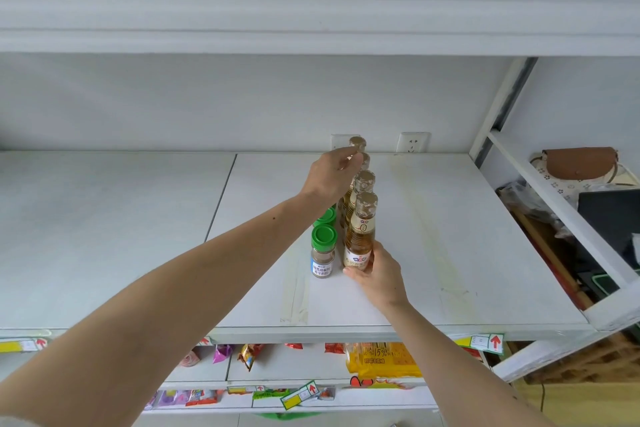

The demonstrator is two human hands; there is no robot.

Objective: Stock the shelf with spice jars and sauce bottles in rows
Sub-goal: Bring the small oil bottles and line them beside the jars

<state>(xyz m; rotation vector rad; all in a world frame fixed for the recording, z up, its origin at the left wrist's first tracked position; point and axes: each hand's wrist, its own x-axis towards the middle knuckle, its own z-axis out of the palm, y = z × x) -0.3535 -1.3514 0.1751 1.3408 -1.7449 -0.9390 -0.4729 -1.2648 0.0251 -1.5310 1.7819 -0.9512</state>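
On the white shelf [450, 253] several amber sauce bottles with gold caps stand in a row running front to back. My right hand [377, 276] grips the base of the front sauce bottle [360, 236]. My left hand [330, 173] reaches over the row and pinches the cap area of a rear sauce bottle [357, 144] near the back wall. Left of the bottles stands a row of green-lidded spice jars, the front spice jar [323, 251] clear, another green lid [326, 217] behind it partly hidden by my left forearm.
The shelf's left panel [104, 236] is bare; strips of tape mark the right panel. Wall sockets [412, 142] sit on the back wall. A brown bag [581, 163] and clutter fill the side rack at right. Snack packets [381, 357] hang on the lower shelves.
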